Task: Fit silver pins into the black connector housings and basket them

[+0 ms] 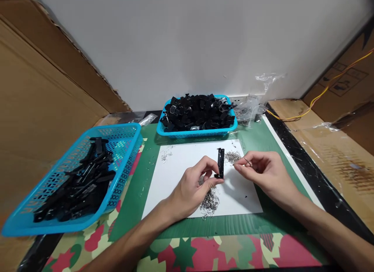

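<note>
Between the thumb and fingers of my left hand (pixel 198 178), a narrow black plastic part (pixel 221 163) stands upright over the white sheet (pixel 172 186). My right hand (pixel 264 170) is closed in a pinch a little to the right of that part, apart from it. A thin, shiny metal piece (pixel 248 161) shows among its fingers; its exact kind is too small to make out. Under my left hand lies a pile of small bent metal pieces (pixel 209 202). Another pile of tiny metal pieces (pixel 233 156) sits just beyond my right fingertips.
A blue basket (pixel 163 133) heaped with black plastic parts (pixel 198 112) stands at the back. On the left, a second blue basket (pixel 119 178) holds longer black parts (pixel 84 178). Clear plastic bags (pixel 249 108) lie back right. Cardboard (pixel 43 69) rises on both sides.
</note>
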A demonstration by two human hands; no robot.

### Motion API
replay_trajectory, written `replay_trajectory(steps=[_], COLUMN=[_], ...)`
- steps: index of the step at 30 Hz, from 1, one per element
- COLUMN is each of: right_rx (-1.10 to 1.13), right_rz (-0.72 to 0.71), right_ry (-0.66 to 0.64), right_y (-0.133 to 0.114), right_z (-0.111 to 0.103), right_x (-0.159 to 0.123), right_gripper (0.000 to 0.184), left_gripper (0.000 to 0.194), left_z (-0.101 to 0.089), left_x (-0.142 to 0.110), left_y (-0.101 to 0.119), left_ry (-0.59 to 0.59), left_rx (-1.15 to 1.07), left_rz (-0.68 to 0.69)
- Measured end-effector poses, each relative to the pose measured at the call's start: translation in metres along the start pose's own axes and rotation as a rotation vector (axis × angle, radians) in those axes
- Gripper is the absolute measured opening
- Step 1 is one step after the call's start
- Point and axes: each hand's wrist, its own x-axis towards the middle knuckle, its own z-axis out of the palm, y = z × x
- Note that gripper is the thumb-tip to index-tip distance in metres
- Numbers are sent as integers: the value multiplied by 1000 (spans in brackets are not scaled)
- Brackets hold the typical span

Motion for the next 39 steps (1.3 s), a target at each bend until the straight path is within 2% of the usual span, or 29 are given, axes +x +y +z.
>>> replay_trajectory(steps=[4,7,14,21,27,32,39], right_rx=[-219,-307,-326,-351,-422,-442,-503], right_rz=[-255,-407,-477,-653,-736,-726,-758], right_ry=[81,16,-61,-129,-161,-125,-192], right_y=[-3,-2,1,1,0,0,3], right_z=[2,3,-1,0,1,0,0], right_x=[-10,-16,-15,-14,-16,-17,-15], right_gripper=[6,13,13,14,11,11,13], left_gripper=[13,11,11,19,19,18,19], left_z=[-1,-2,-2,-3,-3,-3,-3], left_x=[0,0,-1,2,2,2,1], left_y=[-3,-4,-6,-9,-6,-5,-8], left_ry=[43,70,115,177,173,179,158], left_rx=[180,312,374,395,410,437,479], left_rz=[119,245,397,599,633,652,664])
